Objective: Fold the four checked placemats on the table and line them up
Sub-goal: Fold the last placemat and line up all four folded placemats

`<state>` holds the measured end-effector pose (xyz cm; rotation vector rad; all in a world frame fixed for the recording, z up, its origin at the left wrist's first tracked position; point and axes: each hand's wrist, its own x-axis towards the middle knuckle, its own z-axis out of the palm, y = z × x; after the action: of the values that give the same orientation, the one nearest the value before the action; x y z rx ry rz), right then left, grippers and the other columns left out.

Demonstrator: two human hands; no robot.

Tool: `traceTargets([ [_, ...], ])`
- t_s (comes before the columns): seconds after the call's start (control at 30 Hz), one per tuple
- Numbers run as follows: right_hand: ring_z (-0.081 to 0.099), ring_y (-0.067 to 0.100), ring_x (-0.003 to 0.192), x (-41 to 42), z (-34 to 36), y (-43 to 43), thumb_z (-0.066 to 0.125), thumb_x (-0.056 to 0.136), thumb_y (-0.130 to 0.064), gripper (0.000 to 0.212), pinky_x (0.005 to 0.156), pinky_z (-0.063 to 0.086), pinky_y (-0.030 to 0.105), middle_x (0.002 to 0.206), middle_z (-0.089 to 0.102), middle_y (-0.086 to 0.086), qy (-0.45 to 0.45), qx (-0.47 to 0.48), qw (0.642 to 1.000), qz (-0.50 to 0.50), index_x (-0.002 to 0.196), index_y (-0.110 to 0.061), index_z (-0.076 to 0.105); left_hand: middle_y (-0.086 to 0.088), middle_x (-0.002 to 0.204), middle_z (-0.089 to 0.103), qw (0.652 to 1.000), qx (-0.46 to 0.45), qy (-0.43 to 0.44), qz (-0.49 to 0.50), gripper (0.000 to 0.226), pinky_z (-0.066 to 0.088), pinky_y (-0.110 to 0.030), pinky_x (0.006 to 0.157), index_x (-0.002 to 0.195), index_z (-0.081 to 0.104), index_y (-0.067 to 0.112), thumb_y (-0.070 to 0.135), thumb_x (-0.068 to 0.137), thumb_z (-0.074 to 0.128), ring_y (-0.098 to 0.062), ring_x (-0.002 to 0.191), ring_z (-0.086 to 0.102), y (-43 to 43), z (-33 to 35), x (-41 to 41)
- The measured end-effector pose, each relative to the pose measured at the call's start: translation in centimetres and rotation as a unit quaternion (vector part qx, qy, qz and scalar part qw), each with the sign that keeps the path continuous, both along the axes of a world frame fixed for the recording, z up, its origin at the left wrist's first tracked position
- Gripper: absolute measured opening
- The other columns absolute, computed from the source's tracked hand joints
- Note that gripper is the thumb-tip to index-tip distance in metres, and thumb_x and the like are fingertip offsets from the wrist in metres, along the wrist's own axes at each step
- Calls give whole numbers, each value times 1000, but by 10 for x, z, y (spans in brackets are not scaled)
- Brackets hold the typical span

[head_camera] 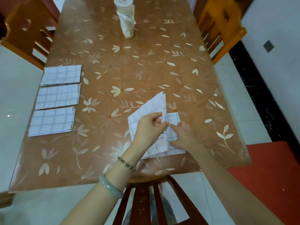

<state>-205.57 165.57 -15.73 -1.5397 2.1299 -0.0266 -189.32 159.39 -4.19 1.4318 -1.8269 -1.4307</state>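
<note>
Three folded white checked placemats lie in a column at the table's left edge: the far one, the middle one and the near one. A fourth checked placemat lies partly folded near the front edge, one flap lifted up. My left hand pinches the raised flap's edge between thumb and fingers. My right hand pinches the same edge just to the right, with its other fingers on the lower layer. The hands hide the middle of this placemat.
The table has a brown cover with a leaf pattern. A white paper roll stands at the far centre. Wooden chairs stand at the far left, far right and just in front of me.
</note>
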Motion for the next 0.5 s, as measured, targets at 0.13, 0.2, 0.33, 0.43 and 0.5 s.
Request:
traceTargets([
  [0.13,41,23,119,2,0,-3,70,74,-41,67,98,32,32,124,43,6,-96,-25,994,-47,135,-26,49,14,68,51,999,-16,-37,-27,40,42,-18,67,125,61,8,15,86,67,-6,65,55,1,-23,-24],
  [0.2,51,22,113,-8,4,-1,71,79,-30,52,98,40,33,117,53,6,-249,-65,949,-181,128,-15,57,15,70,52,997,-19,-59,-40,41,40,-18,69,127,60,8,16,87,65,-12,73,57,2,-38,-31],
  [0.33,60,24,97,-25,15,4,53,95,-13,18,89,51,32,104,65,15,-440,-100,817,-359,104,-7,67,13,71,52,995,-2,-86,-51,41,48,-25,75,128,58,7,15,88,62,-15,77,58,4,-64,-40],
  [0.43,62,21,88,-23,22,2,49,97,-17,20,82,54,30,99,63,19,-504,-86,772,-377,100,-5,64,12,70,55,994,10,-97,-51,41,45,-23,76,127,60,6,15,87,61,-15,80,57,9,-80,-45],
  [0.5,66,21,85,-20,25,0,51,97,-24,25,79,56,30,93,66,16,-528,-67,755,-382,101,-1,62,7,75,60,994,30,-90,-48,44,43,-20,76,128,58,5,16,86,62,-13,82,58,12,-87,-49],
])
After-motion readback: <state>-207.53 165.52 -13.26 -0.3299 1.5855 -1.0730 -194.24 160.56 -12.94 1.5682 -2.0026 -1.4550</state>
